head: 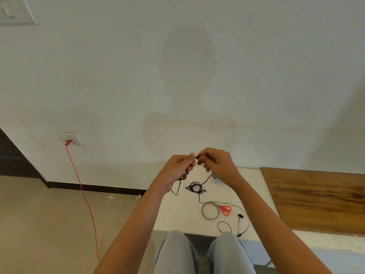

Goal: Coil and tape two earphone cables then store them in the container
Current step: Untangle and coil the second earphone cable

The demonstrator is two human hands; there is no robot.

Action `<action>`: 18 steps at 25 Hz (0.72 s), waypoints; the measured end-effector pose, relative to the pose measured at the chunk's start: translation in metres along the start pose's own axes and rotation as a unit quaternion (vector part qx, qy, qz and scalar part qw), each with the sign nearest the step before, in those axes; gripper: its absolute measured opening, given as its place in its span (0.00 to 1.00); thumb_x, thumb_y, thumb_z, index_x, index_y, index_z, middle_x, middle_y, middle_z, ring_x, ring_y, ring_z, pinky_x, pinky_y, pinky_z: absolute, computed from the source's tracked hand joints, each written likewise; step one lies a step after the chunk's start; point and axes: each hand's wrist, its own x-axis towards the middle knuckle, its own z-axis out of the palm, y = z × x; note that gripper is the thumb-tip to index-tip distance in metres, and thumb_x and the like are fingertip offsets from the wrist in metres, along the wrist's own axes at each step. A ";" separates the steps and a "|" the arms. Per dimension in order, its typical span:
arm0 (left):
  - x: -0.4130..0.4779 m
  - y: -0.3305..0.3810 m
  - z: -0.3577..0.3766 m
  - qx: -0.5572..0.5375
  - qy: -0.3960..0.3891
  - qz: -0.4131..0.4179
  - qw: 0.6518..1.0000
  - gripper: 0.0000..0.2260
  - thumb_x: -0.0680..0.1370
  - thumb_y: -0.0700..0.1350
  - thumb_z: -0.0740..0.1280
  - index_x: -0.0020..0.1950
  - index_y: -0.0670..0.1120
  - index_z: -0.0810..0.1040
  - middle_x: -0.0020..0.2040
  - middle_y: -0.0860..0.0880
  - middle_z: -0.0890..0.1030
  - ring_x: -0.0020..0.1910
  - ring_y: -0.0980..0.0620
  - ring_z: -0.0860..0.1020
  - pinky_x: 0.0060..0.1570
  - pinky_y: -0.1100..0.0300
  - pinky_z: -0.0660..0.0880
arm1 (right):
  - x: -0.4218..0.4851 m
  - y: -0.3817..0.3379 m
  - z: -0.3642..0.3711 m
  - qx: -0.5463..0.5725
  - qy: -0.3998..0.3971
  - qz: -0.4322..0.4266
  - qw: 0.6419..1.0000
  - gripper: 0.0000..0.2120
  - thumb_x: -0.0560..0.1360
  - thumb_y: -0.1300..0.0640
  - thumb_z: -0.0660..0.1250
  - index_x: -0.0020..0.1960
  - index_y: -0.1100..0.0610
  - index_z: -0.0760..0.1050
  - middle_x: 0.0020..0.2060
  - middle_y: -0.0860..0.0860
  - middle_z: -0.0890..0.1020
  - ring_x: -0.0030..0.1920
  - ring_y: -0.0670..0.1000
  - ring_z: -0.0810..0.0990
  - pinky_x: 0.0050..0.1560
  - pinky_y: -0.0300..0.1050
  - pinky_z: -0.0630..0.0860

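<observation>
The left grip (pixel 180 167) and the right grip (pixel 216 163) both pinch a thin black earphone cable (pixel 207 179) up above the white desk (pixel 177 214). Its other end lies on the desk near the red scissors (pixel 225 210).

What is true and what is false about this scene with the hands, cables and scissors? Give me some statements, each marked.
1. The left hand and the right hand both hold a black cable up in the air. True.
2. The scissors have blue handles. False: they are red.
3. A coiled earphone lies on the white table. True.
4. The red cord lies unplugged. False: it is plugged into the wall socket.
</observation>
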 end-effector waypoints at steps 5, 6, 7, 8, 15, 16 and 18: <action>-0.006 -0.007 -0.015 -0.006 0.012 -0.010 1.000 0.17 0.81 0.53 0.61 0.34 0.47 0.73 0.28 0.53 0.68 0.25 0.56 0.60 0.28 0.65 0.60 | 0.011 0.019 -0.027 0.020 0.217 0.128 0.968 0.09 0.78 0.64 0.61 0.54 0.58 0.77 0.44 0.49 0.83 0.40 0.48 0.82 0.44 0.40 0.80; -0.006 -0.007 -0.014 -0.015 0.011 -0.010 1.000 0.17 0.81 0.53 0.61 0.34 0.47 0.73 0.28 0.53 0.67 0.25 0.56 0.60 0.29 0.64 0.60 | 0.008 0.019 -0.024 0.019 0.159 0.107 0.981 0.11 0.78 0.64 0.61 0.58 0.57 0.76 0.49 0.49 0.83 0.45 0.49 0.82 0.46 0.35 0.79; -0.006 -0.006 -0.011 -0.019 0.006 -0.007 1.000 0.17 0.81 0.53 0.61 0.34 0.47 0.73 0.28 0.53 0.67 0.26 0.56 0.60 0.29 0.64 0.59 | 0.005 0.016 -0.019 0.032 0.074 0.077 0.994 0.13 0.78 0.64 0.62 0.61 0.56 0.74 0.53 0.50 0.82 0.48 0.49 0.83 0.46 0.33 0.78; -0.005 -0.005 -0.007 -0.021 -0.001 -0.004 1.000 0.17 0.81 0.53 0.61 0.34 0.47 0.73 0.28 0.53 0.67 0.25 0.56 0.60 0.29 0.64 0.59 | 0.001 0.012 -0.012 0.041 -0.010 0.049 0.998 0.13 0.78 0.63 0.62 0.63 0.56 0.73 0.52 0.51 0.82 0.48 0.48 0.83 0.45 0.33 0.77; -0.007 0.000 -0.001 -0.098 -0.058 -0.011 0.993 0.16 0.82 0.52 0.59 0.38 0.47 0.73 0.29 0.54 0.67 0.25 0.57 0.59 0.27 0.67 0.60 | 0.004 0.010 -0.007 0.008 0.047 0.027 0.998 0.08 0.78 0.60 0.64 0.45 0.54 0.82 0.33 0.48 0.83 0.34 0.41 0.78 0.36 0.38 0.74; -0.008 0.000 -0.002 -0.136 -0.070 -0.015 0.988 0.15 0.83 0.51 0.58 0.39 0.47 0.73 0.29 0.54 0.67 0.25 0.58 0.60 0.27 0.67 0.61 | 0.003 0.009 -0.006 0.006 0.034 0.033 0.999 0.08 0.78 0.60 0.64 0.45 0.54 0.82 0.33 0.48 0.83 0.32 0.39 0.77 0.34 0.36 0.74; -0.010 0.001 -0.002 -0.248 -0.092 -0.007 0.964 0.12 0.83 0.45 0.56 0.43 0.46 0.74 0.31 0.54 0.69 0.26 0.59 0.62 0.26 0.68 0.63 | -0.002 0.009 0.003 0.016 0.003 0.047 0.999 0.10 0.79 0.60 0.62 0.43 0.54 0.81 0.32 0.48 0.82 0.30 0.39 0.77 0.32 0.34 0.73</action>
